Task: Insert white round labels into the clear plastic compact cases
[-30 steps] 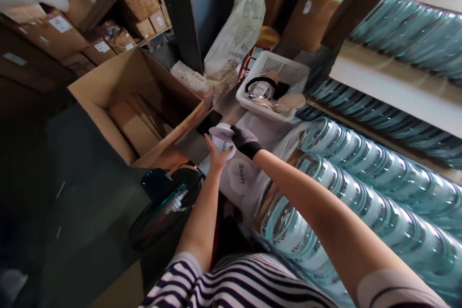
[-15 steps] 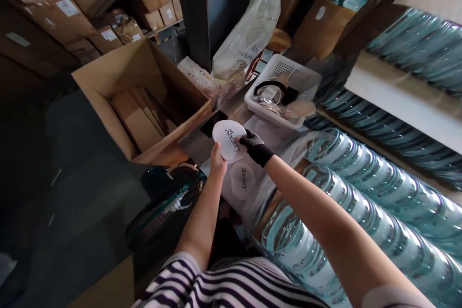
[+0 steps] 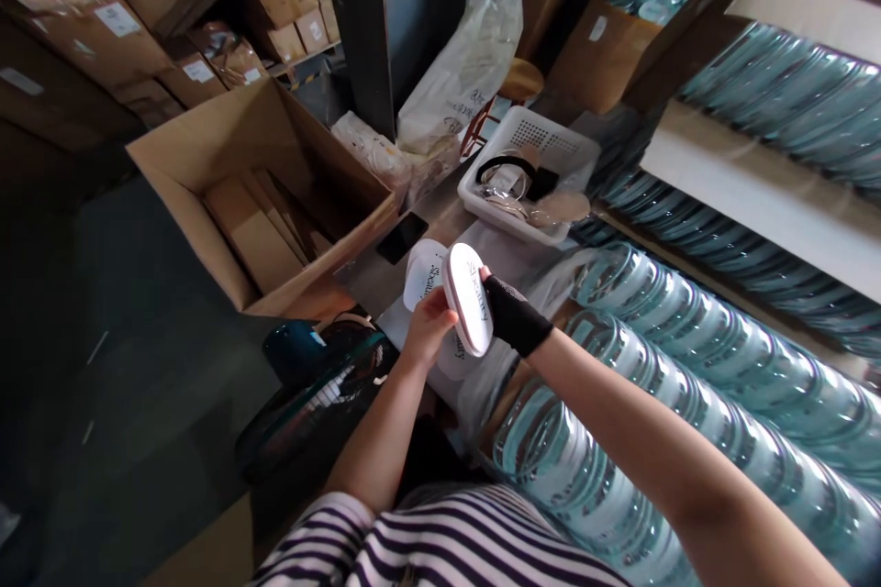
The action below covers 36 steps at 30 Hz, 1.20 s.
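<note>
Script logo reading roughly "Sbeauty" on the white round case (image 3: 468, 300), tilted on edge, gripped between the bare left hand (image 3: 428, 328) and the gloved right hand (image 3: 513, 316). Same script shows partly on a second white disc (image 3: 422, 272) just behind the left hand's fingers, letters cut off by the case. White labels on the stacked cartons (image 3: 117, 18) far up-left of the hands and print on the plastic bag (image 3: 462, 73) above them are too small to read.

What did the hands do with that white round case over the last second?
Both hands, the bare left hand and gloved right hand, kept hold of the white case and tipped it from flat-faced to edge-on, drawing it slightly nearer. The cardboard box and white basket stayed put.
</note>
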Motion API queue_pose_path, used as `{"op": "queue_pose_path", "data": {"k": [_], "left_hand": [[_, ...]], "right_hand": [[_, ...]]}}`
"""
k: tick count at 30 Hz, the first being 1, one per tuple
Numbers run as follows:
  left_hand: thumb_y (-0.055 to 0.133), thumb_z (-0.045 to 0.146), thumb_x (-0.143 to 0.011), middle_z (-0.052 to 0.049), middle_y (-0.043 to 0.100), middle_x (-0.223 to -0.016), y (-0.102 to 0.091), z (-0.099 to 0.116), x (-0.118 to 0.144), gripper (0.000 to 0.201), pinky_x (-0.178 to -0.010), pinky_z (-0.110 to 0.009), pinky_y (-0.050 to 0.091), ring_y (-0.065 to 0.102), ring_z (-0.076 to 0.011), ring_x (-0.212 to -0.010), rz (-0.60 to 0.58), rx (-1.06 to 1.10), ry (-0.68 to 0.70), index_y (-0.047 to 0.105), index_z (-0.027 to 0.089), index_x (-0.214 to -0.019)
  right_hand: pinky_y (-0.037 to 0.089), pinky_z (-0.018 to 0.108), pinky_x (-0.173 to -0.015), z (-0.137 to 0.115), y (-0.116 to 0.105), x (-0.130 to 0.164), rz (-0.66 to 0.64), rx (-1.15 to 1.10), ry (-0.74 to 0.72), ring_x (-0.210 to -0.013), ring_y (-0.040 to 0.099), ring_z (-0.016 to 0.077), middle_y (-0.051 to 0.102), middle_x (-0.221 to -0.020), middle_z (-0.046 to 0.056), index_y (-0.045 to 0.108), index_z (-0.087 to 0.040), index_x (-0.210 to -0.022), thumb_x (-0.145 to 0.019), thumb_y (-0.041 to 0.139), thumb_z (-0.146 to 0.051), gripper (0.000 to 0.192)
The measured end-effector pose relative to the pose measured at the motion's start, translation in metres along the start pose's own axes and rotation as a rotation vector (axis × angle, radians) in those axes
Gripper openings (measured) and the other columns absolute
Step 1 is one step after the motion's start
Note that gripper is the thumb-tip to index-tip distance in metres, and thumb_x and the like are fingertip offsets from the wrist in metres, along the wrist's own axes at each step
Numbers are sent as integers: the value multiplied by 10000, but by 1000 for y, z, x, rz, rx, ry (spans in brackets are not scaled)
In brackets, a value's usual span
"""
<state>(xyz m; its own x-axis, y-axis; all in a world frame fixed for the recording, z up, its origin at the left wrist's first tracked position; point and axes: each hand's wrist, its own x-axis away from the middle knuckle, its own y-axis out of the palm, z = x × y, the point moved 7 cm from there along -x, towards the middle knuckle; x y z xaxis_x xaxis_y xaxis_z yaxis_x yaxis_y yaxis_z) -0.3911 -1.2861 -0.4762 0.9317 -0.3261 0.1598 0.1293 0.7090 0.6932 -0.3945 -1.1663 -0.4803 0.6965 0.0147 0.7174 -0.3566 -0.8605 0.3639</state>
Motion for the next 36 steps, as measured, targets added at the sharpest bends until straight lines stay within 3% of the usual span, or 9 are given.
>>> {"op": "queue_pose_path", "data": {"k": [5, 12, 16, 20, 23, 26, 30, 32, 36], "left_hand": [[875, 565, -563, -96, 725, -1071, 12, 7, 0, 645, -1000, -413, 478, 656, -278, -1079, -44, -10, 3, 695, 199, -1062], [817, 653, -570, -69, 717, -914, 7, 1, -4, 626, -792, -339, 521, 660, -228, -872, -57, -124, -41, 705, 182, -966], [654, 564, -798, 14, 519, -575, -16, 19, -7, 414, -541, -241, 379, 474, -117, -555, 135, -579, 79, 616, 171, -672], [576, 369, -878, 36, 393, -524, -17, 48, -6, 361, -542, -248, 298, 369, -100, -526, 266, -1019, 331, 504, 184, -577], [554, 388, -895, 34, 418, -540, -20, 46, -11, 335, -537, -242, 309, 387, -105, -526, 226, -1015, 307, 558, 186, -628], [561, 444, -889, 35, 453, -534, -40, 38, -20, 319, -505, -234, 328, 420, -115, -507, 233, -921, 225, 635, 188, -714], [572, 372, -871, -50, 714, -843, -88, 39, -38, 272, -715, -267, 496, 648, -190, -780, 449, -858, 289, 723, 182, -994], [553, 290, -871, -101, 736, -1069, -105, 31, -50, 313, -885, -314, 500, 668, -232, -998, 516, -907, 277, 713, 174, -1114], [529, 175, -864, -178, 698, -1197, -121, 1, -69, 383, -1036, -408, 438, 623, -286, -1164, 588, -1080, 118, 681, 133, -1213]], "right_hand": [[589, 245, -640, -5, 3, 8, -54, 12, -25, -676, 695, 160, 755, -800, 52, 698, -158, -952, -920, 609, -450, 307], [589, 267, -739, -1, -8, 13, 4, -72, -22, -676, 688, 156, 738, -732, 33, 694, -147, -1033, -994, 483, -372, 311], [568, 276, -749, 2, -23, -2, 3, -76, -50, -681, 678, 153, 739, -781, 57, 683, -140, -1045, -1000, 460, -359, 315], [561, 293, -720, 4, -38, -20, 10, -69, -63, -682, 663, 154, 741, -838, 68, 656, -138, -1054, -973, 492, -280, 232], [551, 282, -698, 7, -42, -23, 8, -89, -69, -690, 653, 156, 734, -838, 78, 647, -128, -1027, -956, 502, -271, 216], [522, 257, -681, -2, -43, -20, -5, -44, -181, -703, 628, 143, 717, -830, 66, 651, -134, -992, -886, 594, -307, 211], [437, 229, -576, -38, -68, -7, 309, 151, -458, -641, 522, 117, 635, -728, -5, 643, -160, -860, -704, 702, -451, 336], [392, 229, -561, -61, -77, 6, 452, 293, -583, -638, 471, 114, 590, -698, -20, 620, -168, -784, -676, 679, -500, 353], [364, 246, -603, -88, -75, 31, 514, 481, -713, -668, 425, 119, 545, -682, -24, 562, -184, -703, -703, 628, -528, 350]]}}
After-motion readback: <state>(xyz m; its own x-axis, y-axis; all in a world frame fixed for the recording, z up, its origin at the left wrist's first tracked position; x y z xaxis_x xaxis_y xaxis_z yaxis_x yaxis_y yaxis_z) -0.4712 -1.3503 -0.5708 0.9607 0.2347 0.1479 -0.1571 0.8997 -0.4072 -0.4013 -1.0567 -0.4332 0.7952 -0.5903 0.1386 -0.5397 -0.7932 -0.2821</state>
